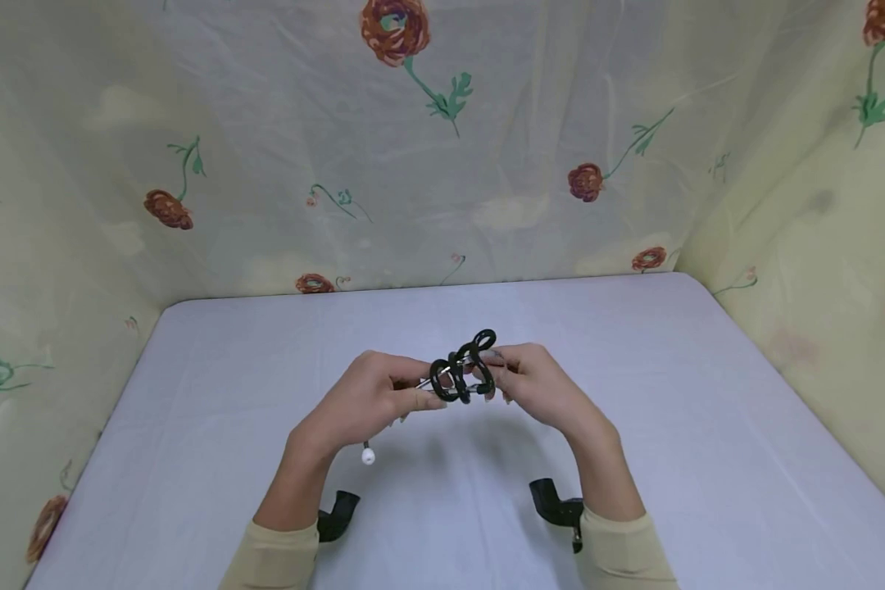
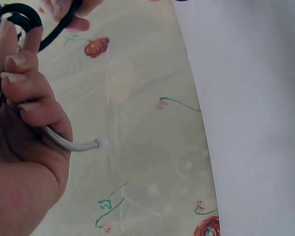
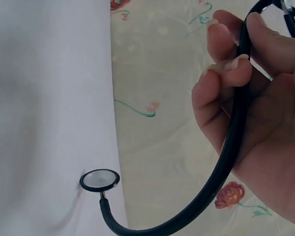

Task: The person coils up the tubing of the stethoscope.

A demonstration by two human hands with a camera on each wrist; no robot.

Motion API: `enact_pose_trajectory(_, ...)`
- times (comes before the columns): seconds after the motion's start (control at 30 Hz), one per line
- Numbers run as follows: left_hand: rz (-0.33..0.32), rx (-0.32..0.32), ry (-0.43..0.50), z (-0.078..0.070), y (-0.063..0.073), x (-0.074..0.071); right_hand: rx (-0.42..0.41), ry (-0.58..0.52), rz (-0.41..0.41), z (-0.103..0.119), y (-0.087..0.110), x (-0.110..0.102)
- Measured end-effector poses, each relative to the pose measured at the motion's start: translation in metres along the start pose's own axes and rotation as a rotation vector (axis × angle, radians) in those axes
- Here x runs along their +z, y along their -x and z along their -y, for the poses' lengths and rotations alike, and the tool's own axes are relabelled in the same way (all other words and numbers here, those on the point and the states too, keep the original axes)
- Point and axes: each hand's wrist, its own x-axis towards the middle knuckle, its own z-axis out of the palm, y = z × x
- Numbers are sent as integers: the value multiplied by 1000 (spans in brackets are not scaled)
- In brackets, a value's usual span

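Note:
Both hands hold a black stethoscope above the table, its tubing looped into a small coil around the metal ear tubes. My left hand grips the ear tubes and the left side of the coil. In the left wrist view, a metal ear tube runs out below the curled fingers and ends in a white ear tip. My right hand pinches the black tubing between thumb and fingers. From there the tubing hangs in a curve to the round chest piece.
A table covered with a white cloth lies below the hands. Flower-printed curtains enclose its back and sides. Black bent pieces show beside both wrists, next to beige sleeves.

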Motion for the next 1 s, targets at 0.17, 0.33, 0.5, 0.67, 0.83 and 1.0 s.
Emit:
enact_pose_trajectory(0.17, -99, -39, -73, 2, -1, 0, -11, 55, 24, 2, 0, 4)
enact_pose_trajectory(0.33, -178, -63, -154, 5, -2, -1, -6, 92, 41, 3, 1, 4)
enact_pose_trajectory(0.5, -259, -81, -247, 7, -3, -2, 17, 94, 70, 7, 1, 5)
enact_pose_trajectory(0.67, -301, -116, -335, 11, -4, -3, 28, 102, 96, 8, 2, 5)
enact_pose_trajectory(0.83, -360, -159, -427, 17, -4, -7, 23, 97, 107, 10, 7, 1)
enact_pose_trajectory(1.0, -360, -184, -457, 21, -4, -8, 11, 56, 123, 13, 9, -1)
